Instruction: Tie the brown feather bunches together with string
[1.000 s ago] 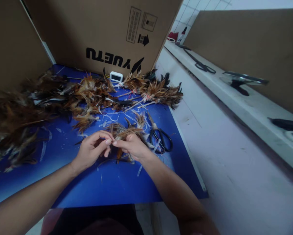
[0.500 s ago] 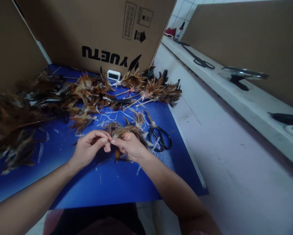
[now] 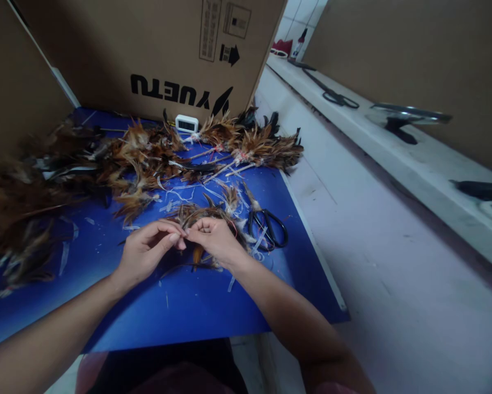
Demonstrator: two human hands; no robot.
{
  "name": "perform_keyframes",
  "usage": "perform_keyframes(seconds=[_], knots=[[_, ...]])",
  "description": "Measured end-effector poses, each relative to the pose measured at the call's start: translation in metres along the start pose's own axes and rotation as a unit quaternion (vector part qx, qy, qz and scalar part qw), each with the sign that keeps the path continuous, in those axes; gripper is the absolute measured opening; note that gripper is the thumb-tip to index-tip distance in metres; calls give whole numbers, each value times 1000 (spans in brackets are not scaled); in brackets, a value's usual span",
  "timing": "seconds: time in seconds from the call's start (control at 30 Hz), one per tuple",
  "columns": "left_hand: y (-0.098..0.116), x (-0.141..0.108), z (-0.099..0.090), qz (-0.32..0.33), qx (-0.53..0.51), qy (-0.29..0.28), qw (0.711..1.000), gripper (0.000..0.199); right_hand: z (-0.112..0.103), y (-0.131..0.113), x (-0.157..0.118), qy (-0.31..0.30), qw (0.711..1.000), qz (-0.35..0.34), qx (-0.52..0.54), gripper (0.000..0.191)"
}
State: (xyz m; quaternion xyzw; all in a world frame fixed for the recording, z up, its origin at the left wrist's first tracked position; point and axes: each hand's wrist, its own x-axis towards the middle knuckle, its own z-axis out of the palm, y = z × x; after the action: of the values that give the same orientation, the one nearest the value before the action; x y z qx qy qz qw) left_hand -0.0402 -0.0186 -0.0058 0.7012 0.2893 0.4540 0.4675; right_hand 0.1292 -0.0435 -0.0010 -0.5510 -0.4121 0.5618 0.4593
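My left hand (image 3: pixel 147 247) and my right hand (image 3: pixel 213 239) meet above the front of the blue table (image 3: pixel 180 306), fingertips almost touching. Each is closed in a pinch; whatever sits between the fingers is too small to make out. Just behind and under them lies a small pile of brown feathers (image 3: pixel 196 214). Black-handled scissors (image 3: pixel 270 229) rest right of my right hand, beside clear plastic strips. Farther back, bundles of brown and black feathers (image 3: pixel 266 146) on thin sticks are bound with pinkish thread.
Loose feathers (image 3: pixel 19 202) cover the table's left side. A small white digital device (image 3: pixel 187 123) stands before a large cardboard box (image 3: pixel 106 49). On the right, a pale ledge (image 3: pixel 364 123) holds scissors (image 3: pixel 340 99) and other tools.
The view has shifted slightly. My right hand's fingers have curled and drawn a little away from my left fingertips; my left hand has hardly moved.
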Motion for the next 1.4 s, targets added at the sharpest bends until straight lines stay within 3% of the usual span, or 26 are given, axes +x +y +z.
perform_keyframes(seconds=[0.17, 0.3, 0.53, 0.73, 0.97, 1.4], knots=[[0, 1, 0, -38, -12, -17, 999, 7, -4, -4, -2, -13, 998, -46, -28, 8], [-2, 0, -2, -87, -15, 1, 996, 8, -9, -6, -6, -4, 989, -109, -100, 11], [-7, 0, 0, -159, -94, 10, 983, 11, -15, -18, -17, -27, 951, -206, -228, 12], [-1, 1, 2, -264, -189, -19, 946, 15, -19, -26, -22, -22, 913, -256, -317, 12], [3, 2, 1, -377, -265, -58, 886, 18, -21, -29, -23, -53, 899, -280, -334, 15], [5, 5, 0, -436, -323, -82, 836, 28, -25, -38, -27, -110, 920, -257, -276, 15]])
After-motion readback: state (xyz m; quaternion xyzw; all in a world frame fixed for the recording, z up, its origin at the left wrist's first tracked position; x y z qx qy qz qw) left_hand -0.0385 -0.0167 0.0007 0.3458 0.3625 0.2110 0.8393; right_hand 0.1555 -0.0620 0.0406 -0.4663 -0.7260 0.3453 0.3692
